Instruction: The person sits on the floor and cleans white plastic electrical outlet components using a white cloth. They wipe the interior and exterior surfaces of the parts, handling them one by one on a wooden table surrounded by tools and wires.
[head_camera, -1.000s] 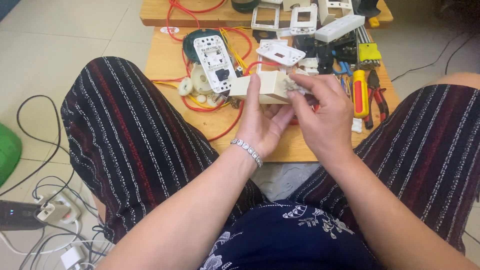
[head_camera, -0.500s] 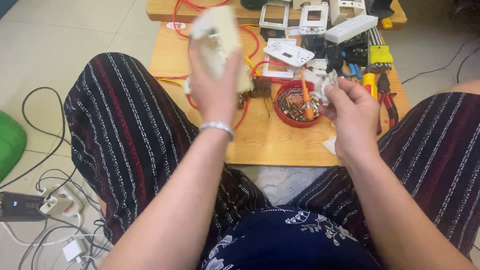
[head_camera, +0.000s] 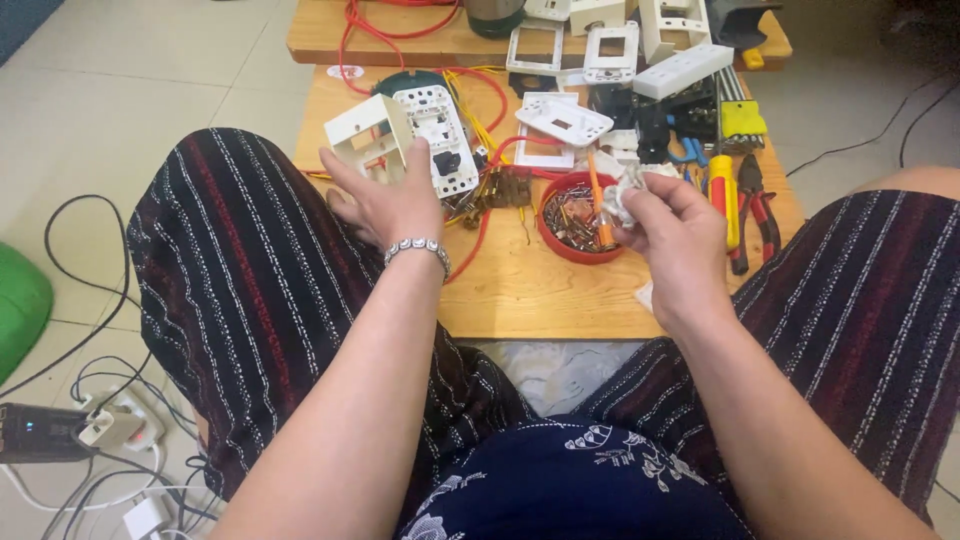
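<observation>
Over the left edge of the low wooden table (head_camera: 520, 290), one cream box (head_camera: 368, 140), square and hollow with an open face, is tilted in the left hand (head_camera: 385, 200), fingers curled round its lower side. Right hand (head_camera: 675, 235), fingers pinched narrow, holds one small white part (head_camera: 628, 190) above one red bowl (head_camera: 575, 220) of screws. Beside lie one yellow screwdriver (head_camera: 722, 195) and one pair of red pliers (head_camera: 752, 205).

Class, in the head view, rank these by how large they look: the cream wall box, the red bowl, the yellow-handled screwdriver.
1. Cream wall box, though held nearer the camera.
2. Red bowl, close behind.
3. Yellow-handled screwdriver.
</observation>
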